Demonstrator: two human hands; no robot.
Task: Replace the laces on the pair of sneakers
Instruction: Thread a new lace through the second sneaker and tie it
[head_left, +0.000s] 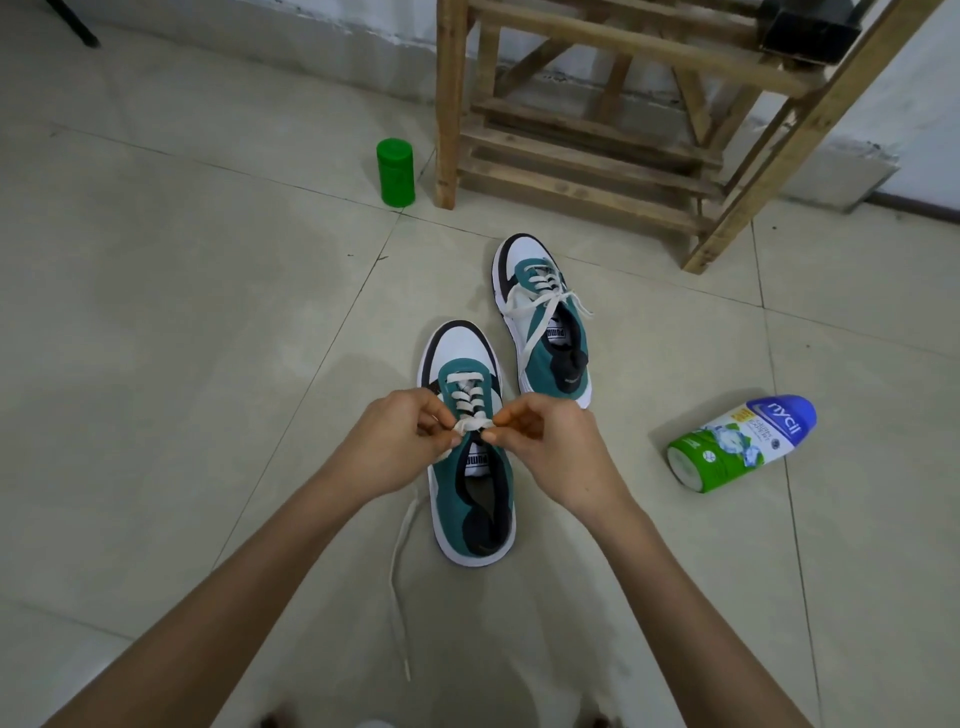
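Teal-and-white sneaker (448, 499), frame centre — left hand (395, 452) and right hand (556, 447) each pinch its white lace (470, 425); second sneaker (577, 340) just upper-right, laced.

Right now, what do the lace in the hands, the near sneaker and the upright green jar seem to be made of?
The lace: flat woven textile, perhaps cotton or polyester; matte off-white, it hangs limp.
The near sneaker: teal panels look like suede or napped fabric, matte; white toe smoother, leather or synthetic.
The green jar: probably plastic; even colour, slight sheen.
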